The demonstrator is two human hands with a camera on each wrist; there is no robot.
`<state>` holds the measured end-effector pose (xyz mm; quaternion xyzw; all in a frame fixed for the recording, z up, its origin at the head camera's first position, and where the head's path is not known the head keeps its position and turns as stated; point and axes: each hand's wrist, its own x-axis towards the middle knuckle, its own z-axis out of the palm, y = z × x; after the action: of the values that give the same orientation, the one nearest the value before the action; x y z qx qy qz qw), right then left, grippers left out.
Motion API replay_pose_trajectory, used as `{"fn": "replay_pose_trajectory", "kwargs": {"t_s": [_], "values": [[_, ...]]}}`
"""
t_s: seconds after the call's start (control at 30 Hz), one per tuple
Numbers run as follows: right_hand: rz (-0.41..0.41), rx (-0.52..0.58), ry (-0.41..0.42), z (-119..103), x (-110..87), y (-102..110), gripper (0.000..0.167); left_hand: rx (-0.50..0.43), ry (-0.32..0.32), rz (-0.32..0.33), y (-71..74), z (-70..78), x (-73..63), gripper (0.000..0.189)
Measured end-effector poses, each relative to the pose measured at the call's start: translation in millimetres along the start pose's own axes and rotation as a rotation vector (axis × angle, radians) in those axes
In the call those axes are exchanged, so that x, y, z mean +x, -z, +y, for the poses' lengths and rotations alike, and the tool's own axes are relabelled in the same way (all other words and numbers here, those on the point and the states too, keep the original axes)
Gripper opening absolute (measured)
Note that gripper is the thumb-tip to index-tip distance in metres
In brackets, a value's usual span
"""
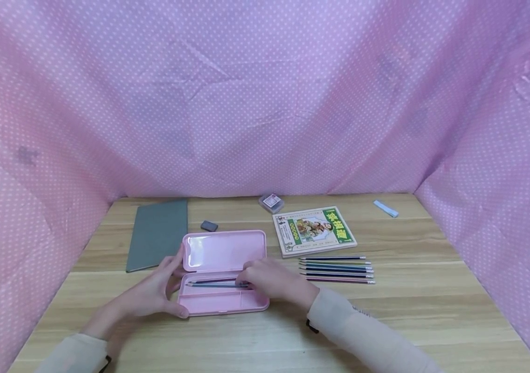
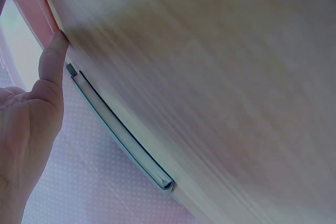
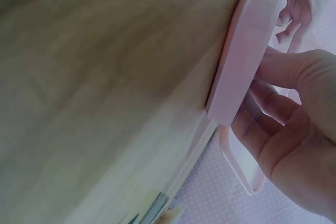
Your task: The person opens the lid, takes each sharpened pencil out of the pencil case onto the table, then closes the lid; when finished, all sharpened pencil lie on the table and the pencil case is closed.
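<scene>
A pink pencil case [image 1: 220,312] lies with its lid [image 1: 227,251] raised toward the back. My left hand [image 1: 150,290] spans the case's left side, thumb at the front corner and fingers beside the lid. In the left wrist view the thumb [image 2: 51,66] looks straight, its tip right at the case's edge. My right hand [image 1: 271,280] reaches into the rear compartment and pinches the right end of a blue-green pencil [image 1: 215,285]. Beside that pencil lies a dark pencil [image 1: 213,280]. In the right wrist view, the case wall [image 3: 247,51] partly hides the right hand's fingertips.
Several pencils [image 1: 337,269] lie in a row to the right, below an illustrated book [image 1: 313,231]. A grey-green notebook [image 1: 159,233] lies at left, near a dark eraser [image 1: 209,226]. Farther back are a small clear box [image 1: 271,202] and a pale blue strip [image 1: 386,209].
</scene>
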<state>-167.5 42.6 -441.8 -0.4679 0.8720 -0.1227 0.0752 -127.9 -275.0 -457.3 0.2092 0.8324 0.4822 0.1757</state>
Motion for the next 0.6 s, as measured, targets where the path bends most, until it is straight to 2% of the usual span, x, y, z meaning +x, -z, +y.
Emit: {"fn": "replay_pose_trajectory", "kwargs": {"t_s": [0.6], "values": [[0.019, -0.007, 0.005, 0.9, -0.9, -3.7, 0.029, -0.014, -0.014, 0.004, -0.9, -0.3, 0.9, 0.146]]}}
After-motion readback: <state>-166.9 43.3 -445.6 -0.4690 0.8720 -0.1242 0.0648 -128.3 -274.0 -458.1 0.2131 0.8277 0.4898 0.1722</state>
